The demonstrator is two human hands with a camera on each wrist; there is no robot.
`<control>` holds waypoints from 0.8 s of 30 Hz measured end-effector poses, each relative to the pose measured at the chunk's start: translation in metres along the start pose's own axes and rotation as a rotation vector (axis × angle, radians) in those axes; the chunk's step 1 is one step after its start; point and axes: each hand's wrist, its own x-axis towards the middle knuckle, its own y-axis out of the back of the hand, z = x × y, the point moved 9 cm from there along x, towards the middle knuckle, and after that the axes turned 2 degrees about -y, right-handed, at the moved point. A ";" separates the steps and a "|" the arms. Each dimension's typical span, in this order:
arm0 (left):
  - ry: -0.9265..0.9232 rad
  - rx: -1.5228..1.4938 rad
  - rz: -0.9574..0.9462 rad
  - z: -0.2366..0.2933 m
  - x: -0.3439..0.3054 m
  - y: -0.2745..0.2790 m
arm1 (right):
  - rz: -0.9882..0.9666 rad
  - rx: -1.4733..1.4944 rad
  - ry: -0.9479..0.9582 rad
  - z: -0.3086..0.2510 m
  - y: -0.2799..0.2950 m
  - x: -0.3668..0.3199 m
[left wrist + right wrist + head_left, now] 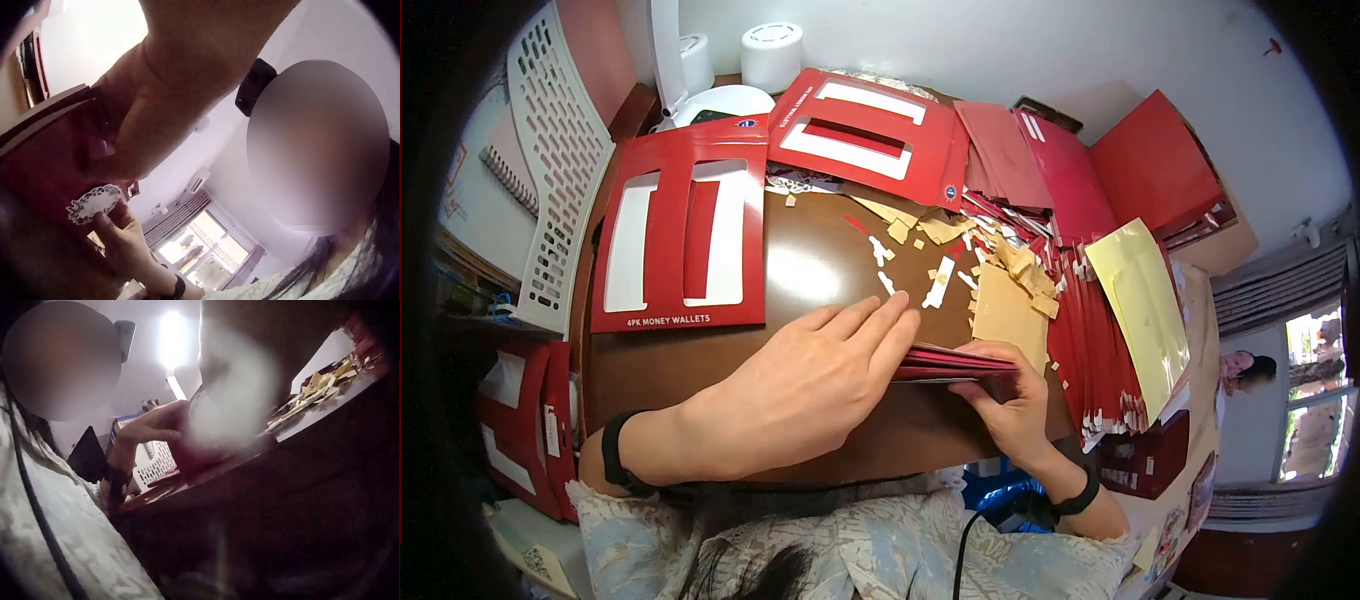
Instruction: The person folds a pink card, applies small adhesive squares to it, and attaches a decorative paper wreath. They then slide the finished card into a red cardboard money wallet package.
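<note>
Both hands hold a thin stack of red money wallets (955, 364) edge-up above the near side of the desk. My left hand (800, 395) is at the left end, its fingers extended over the far side; its thumb is hidden in the head view. In the left wrist view a white label with a patterned border (95, 204) lies on the red face. My right hand (1015, 405) pinches the right end, thumb on the near side and fingers behind. In the right wrist view the stack is dark and blurred.
Two red window packs, one left (670, 225) and one behind (865, 140), lie on the brown desk (810, 240). Tan and white paper scraps (940, 285) are scattered beyond the hands. A long row of red wallets (1100, 340) with a yellow sheet (1135, 300) stands right.
</note>
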 end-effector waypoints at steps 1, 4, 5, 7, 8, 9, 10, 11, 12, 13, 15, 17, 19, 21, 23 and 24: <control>0.015 0.028 -0.056 -0.001 0.000 -0.005 | 0.000 0.005 0.030 -0.003 0.000 0.000; 0.081 -0.019 -0.371 -0.006 0.006 -0.016 | -0.070 -0.095 -0.024 -0.004 0.000 -0.001; 0.138 -0.097 -0.633 -0.009 -0.003 -0.031 | -0.070 -0.093 -0.022 -0.008 0.002 0.001; 0.097 -0.031 -0.403 -0.009 0.002 -0.017 | 0.001 0.019 0.139 -0.029 0.016 0.004; 0.054 0.029 -0.170 -0.008 0.006 -0.001 | 0.051 0.121 0.021 -0.014 0.035 0.002; 0.052 0.031 -0.170 -0.009 0.007 -0.006 | 0.113 0.095 -0.076 -0.010 0.048 -0.002; 0.008 0.144 0.026 -0.005 0.011 0.007 | 0.178 0.069 -0.174 -0.010 0.059 -0.006; -0.038 0.256 0.223 0.001 0.012 0.022 | 0.152 0.224 -0.268 -0.008 0.058 -0.008; -0.045 0.257 0.225 0.002 0.013 0.021 | 0.157 0.224 -0.264 -0.012 0.058 -0.009; -0.068 0.288 0.246 0.007 0.014 0.022 | 0.048 0.441 -0.393 -0.004 0.043 -0.012; -0.128 0.330 0.285 0.016 0.013 0.019 | 0.006 0.803 -0.571 0.003 0.018 -0.017; -0.173 0.305 0.294 0.022 0.012 0.015 | 0.032 0.747 -0.573 -0.001 0.008 -0.015; -0.211 0.302 0.273 0.027 0.009 0.010 | 0.073 0.762 -0.588 0.002 0.007 -0.009; -0.216 0.299 0.239 0.028 0.009 0.006 | 0.106 0.739 -0.568 -0.002 0.011 -0.006; -0.197 0.278 0.098 0.026 0.010 -0.002 | 0.135 0.711 -0.554 -0.002 0.013 -0.005; -0.195 0.279 0.097 0.025 0.010 0.006 | 0.161 0.604 -0.463 -0.006 0.018 -0.003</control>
